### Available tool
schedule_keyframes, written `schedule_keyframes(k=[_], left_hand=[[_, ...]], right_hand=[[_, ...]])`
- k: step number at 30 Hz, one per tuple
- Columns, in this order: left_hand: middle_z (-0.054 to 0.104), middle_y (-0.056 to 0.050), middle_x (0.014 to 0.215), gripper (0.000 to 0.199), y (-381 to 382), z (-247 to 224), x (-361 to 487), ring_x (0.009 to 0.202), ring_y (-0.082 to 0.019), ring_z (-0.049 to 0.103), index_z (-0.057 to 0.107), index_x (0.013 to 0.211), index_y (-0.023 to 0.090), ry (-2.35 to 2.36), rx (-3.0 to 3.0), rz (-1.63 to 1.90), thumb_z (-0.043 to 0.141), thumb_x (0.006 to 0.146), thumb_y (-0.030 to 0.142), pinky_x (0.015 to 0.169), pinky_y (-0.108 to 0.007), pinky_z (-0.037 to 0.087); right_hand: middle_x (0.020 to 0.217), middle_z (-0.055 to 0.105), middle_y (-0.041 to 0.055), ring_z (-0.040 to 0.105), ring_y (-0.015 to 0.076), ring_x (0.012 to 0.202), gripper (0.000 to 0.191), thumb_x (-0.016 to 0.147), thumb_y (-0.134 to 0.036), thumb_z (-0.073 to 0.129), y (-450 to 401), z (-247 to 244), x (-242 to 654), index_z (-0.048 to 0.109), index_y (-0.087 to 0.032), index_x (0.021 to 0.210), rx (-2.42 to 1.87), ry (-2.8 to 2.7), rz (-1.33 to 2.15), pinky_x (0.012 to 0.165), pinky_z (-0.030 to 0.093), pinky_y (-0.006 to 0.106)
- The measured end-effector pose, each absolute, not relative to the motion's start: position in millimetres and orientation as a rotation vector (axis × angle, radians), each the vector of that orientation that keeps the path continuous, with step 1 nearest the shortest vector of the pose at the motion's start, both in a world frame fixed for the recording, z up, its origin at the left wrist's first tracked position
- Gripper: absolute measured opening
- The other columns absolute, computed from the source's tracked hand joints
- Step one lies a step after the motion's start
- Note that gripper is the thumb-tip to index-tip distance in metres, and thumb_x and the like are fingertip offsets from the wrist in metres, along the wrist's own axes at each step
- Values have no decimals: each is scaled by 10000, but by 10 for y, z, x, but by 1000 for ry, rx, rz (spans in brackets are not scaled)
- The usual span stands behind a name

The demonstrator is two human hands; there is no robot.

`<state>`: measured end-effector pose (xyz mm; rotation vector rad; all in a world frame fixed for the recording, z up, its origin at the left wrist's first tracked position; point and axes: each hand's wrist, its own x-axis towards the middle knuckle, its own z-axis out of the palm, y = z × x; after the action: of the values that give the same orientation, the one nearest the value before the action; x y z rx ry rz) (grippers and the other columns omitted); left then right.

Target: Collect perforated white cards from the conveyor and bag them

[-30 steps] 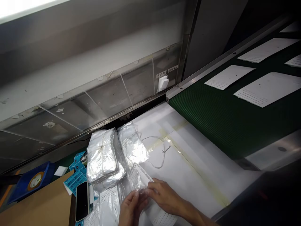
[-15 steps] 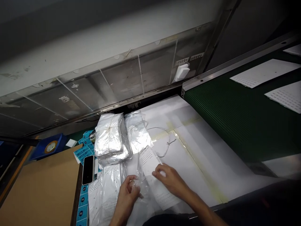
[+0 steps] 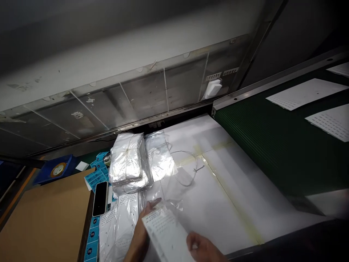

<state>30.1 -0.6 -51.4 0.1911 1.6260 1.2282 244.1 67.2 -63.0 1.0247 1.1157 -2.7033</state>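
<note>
The left hand point(image 3: 141, 233) is closed on a white perforated sheet point(image 3: 166, 233), gripping it at the upper left corner together with a clear plastic bag point(image 3: 170, 204). The sheet is tilted and raised above the counter point(image 3: 201, 134), at the bottom of the view, with the bag's film lying loosely beyond its top edge. The right hand point(image 3: 203, 249) is just beside the lower right edge of the sheet, fingers loosely curled. Contact and grasp cannot be confirmed from this view.

To the left of the hands lies a stack of bagged sheets point(image 3: 122, 227). Behind it on the counter are a string-tied bundle of plastic bags point(image 3: 125, 158), a loose bag point(image 3: 159, 156) and a thin white cord point(image 3: 185, 168). A phone point(image 3: 100, 198) lies screen up near the counter edge, beside blue labels point(image 3: 95, 178). To the right, a green conveyor belt point(image 3: 272, 145) carries white sheets point(image 3: 305, 94), well apart from the hands.
</note>
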Motion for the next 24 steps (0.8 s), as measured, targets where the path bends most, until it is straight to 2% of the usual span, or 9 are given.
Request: schedule_keyframes(k=[2,4,6,8,11,13,15,18,24], left_hand=[[632,-106,1165,610,-42,-492,349,1029,-270,591,516,1232,201,1580,93,1268,374,805,612,865,-398,469],[502,-100,1346,633,-67,-477,433,1176,-290,504,394,1333,238,1610,47,1286,407,804,585,940,-423,433],[374,-56,1451,671,-85,-492,532,1282,-288,396,299,1381,296,1733,131,1248,471,787,556,1013,-433,380],[323,-12,1480,677,-119,-555,611,1347,-270,293,318,1373,312,1798,252,1234,510,768,547,1079,-420,310],[379,13,1448,635,-236,-747,661,1368,-249,251,461,1294,300,1705,248,1278,561,724,561,1130,-387,231],[424,-9,1419,663,-342,-889,677,1351,-266,288,534,1233,279,1600,171,1275,646,644,561,1130,-388,239],[451,-40,1398,689,-432,-973,721,1336,-297,313,569,1200,256,1560,145,1263,689,592,557,1122,-411,254],[466,-56,1387,670,-477,-937,852,1351,-318,273,577,1192,236,1659,204,1268,662,614,564,1123,-435,237],[506,-64,1355,621,-388,-755,1048,1330,-320,318,592,1163,225,1733,222,1164,607,656,583,1110,-428,262]], right_hand=[[630,580,-12,601,193,669,328,585,-475,680,656,-660,2417,545,-213,731,1134,1039,-2782,663,466,296],[730,647,17,637,235,747,346,622,-497,661,579,-674,2392,546,-217,790,1246,998,-2809,718,485,338],[1020,665,62,615,282,970,452,659,-545,634,445,-669,2356,556,-241,984,1465,1117,-2755,844,473,369],[1365,472,55,422,278,1256,663,705,-616,565,323,-650,2329,429,-280,1261,1743,1323,-2615,1020,369,357],[1522,196,3,154,207,1396,771,798,-657,398,292,-624,2376,183,-270,1429,1825,1475,-2479,1133,191,313],[1513,231,10,194,202,1387,692,849,-618,334,376,-633,2470,209,-260,1428,1690,1478,-2453,1124,219,312],[1432,397,48,356,223,1315,588,885,-546,333,489,-673,2575,301,-248,1391,1586,1499,-2430,1058,336,330],[1179,623,63,582,220,1053,467,893,-426,400,616,-750,2682,389,-237,1320,1555,1615,-2410,907,453,334],[800,674,-9,616,175,759,253,857,-351,472,733,-725,2688,550,-252,1077,1462,1893,-2250,689,472,260]])
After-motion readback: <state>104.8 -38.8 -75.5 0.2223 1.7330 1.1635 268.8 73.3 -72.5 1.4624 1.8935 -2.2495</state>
